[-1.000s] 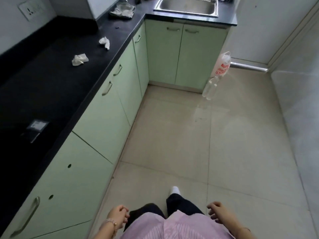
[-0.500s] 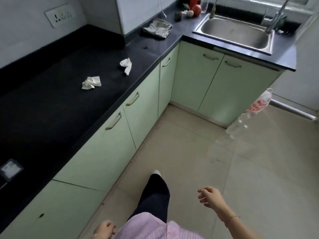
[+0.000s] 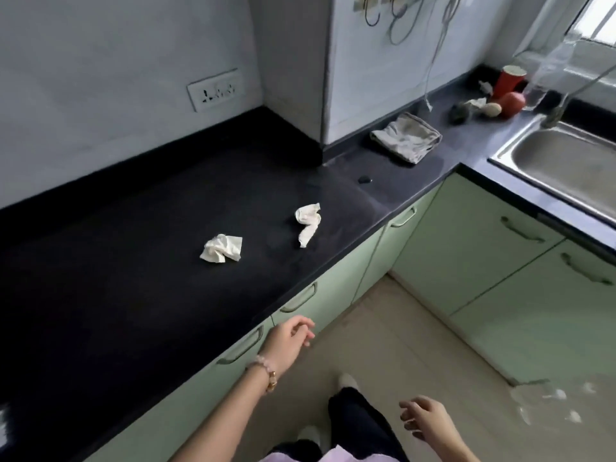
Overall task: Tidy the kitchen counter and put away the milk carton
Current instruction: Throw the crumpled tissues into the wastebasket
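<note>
The black surface [image 3: 133, 278] now fills more of the view; the left hand [image 3: 288, 341] has risen beside its edge, the right hand [image 3: 425, 420] low, both loosely open and empty. Two crumpled tissues [image 3: 221, 249] lie on it; no milk carton or legible writing shows.

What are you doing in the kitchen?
A person stands at the black counter, about to tidy it. Both hands are empty: the left hand reaches out near the counter edge, the right hand hangs low. Two crumpled tissues lie untouched, and a folded cloth sits nearer the sink. No milk carton shows.
</note>
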The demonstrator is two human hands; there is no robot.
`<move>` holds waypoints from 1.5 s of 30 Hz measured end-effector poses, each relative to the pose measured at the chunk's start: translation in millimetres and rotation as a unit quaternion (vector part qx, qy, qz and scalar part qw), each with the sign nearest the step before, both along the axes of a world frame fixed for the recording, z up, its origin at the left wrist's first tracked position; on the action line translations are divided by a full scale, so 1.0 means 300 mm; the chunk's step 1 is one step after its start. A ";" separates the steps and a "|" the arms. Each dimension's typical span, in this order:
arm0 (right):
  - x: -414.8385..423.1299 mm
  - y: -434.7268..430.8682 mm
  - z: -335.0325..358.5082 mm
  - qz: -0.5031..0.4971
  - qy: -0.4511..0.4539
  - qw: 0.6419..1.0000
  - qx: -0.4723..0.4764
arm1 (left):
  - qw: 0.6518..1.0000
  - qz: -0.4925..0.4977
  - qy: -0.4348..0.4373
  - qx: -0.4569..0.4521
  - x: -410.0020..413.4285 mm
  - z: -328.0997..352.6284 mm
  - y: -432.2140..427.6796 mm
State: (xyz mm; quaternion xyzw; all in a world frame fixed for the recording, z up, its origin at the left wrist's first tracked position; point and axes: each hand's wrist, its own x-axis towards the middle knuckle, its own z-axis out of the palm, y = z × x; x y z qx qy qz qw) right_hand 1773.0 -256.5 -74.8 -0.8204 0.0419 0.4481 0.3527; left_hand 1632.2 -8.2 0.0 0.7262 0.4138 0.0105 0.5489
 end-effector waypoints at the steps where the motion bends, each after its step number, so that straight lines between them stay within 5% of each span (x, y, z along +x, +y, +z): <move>1: 0.059 0.090 0.042 0.028 -0.016 0.999 0.026 | 0.999 0.027 -0.019 0.007 0.024 0.012 0.036; 5: 0.275 0.456 0.195 0.192 -0.099 0.967 0.137 | 0.982 0.172 -0.070 0.041 0.073 0.055 0.183; 10: 0.462 0.862 0.336 0.338 -0.189 0.898 0.209 | 0.923 0.337 -0.027 0.184 0.084 0.110 0.325; 15: 0.536 1.125 0.310 0.486 -0.289 0.804 0.186 | 0.897 0.345 0.094 0.261 0.075 0.071 0.438; 21: 0.534 1.219 0.253 0.533 -0.343 0.753 0.176 | 0.887 0.375 0.159 0.218 0.105 0.030 0.541; 31: 0.508 1.247 0.271 0.473 -0.277 0.818 0.175 | 0.886 0.378 0.179 0.201 0.101 0.028 0.597; 41: 0.474 1.230 0.315 0.354 -0.110 0.900 0.228 | 0.849 0.511 0.020 0.134 0.091 0.066 0.516; 45: 0.409 1.223 0.370 0.342 -0.040 0.898 0.274 | 0.819 0.562 -0.072 0.096 0.004 0.081 0.433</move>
